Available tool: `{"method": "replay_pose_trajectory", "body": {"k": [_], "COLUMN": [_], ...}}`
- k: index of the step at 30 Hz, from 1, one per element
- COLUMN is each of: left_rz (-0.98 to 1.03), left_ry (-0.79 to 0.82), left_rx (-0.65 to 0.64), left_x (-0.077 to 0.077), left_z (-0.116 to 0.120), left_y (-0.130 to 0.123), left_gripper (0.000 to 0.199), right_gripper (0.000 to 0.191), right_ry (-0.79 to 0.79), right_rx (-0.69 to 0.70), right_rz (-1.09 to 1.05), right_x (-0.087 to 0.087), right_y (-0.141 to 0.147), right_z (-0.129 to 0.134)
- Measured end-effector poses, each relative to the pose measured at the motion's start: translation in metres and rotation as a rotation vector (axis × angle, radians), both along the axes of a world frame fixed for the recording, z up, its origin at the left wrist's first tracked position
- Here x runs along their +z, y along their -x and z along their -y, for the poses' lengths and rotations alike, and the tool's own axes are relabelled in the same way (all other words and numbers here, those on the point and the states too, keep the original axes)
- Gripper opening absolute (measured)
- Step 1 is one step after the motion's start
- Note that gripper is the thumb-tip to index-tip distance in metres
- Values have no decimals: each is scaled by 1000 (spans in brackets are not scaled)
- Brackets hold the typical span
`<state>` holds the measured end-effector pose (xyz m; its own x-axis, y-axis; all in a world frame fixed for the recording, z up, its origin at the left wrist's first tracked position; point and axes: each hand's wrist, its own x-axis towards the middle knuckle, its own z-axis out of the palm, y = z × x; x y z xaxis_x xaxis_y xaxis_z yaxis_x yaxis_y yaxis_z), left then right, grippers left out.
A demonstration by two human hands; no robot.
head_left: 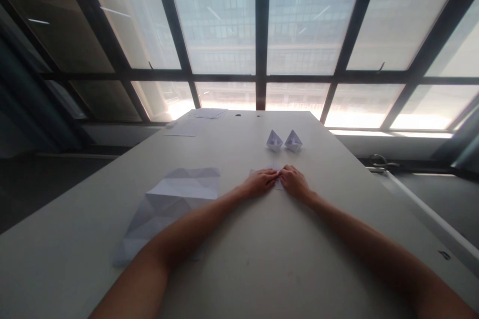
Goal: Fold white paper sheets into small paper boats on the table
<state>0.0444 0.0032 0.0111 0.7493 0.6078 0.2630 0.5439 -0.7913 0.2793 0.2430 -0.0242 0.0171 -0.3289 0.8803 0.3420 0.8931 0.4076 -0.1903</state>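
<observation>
A small folded piece of white paper (279, 185) lies on the table, mostly covered by my hands. My left hand (261, 182) rests on its left part, with the fingers together and pressed down. From the right, my right hand (294, 181) pinches or presses the paper near its middle, and the fingertips of both hands almost meet. Just beyond stand two folded paper boats, a left boat (274, 141) and a right boat (293, 141), side by side. A large creased sheet of paper (175, 199) lies left of my left forearm, which partly hides it.
The long white table (239, 244) reaches toward the windows. Flat white sheets (183, 128) lie at its far left end, near a round dark hole (238, 115). A cable (378, 160) lies beyond the right edge.
</observation>
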Motion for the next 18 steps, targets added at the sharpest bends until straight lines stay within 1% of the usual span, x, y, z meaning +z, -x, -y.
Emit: {"method": "replay_pose_trajectory", "body": {"k": [2,4,7,10,14,18], "left_rz": [-67,-135,-210,-257,-284,-300], "left_ry": [2,13,26,37,43,31], "left_rx": [37,82,145,182,196,232], "left_x": [-3,-5,-6,-6,-6,-3], "left_z": [0,0,0,-1,-1,2], "left_y": [0,1,3,4,5,5], "left_gripper": [48,54,64,72,74,77], "right_gripper": [22,27,38,50,57,62], "right_ry": [13,30,42,91,166,225], "right_rx": [-3,25,139,225,187,62], "right_rz": [-8,-35,-83,-45,53,93], "right_x": [0,-2,-9,-17,-21,-19], "right_y": [3,7,11,12,10,8], "right_z": [3,5,4,0,-2,-2]}}
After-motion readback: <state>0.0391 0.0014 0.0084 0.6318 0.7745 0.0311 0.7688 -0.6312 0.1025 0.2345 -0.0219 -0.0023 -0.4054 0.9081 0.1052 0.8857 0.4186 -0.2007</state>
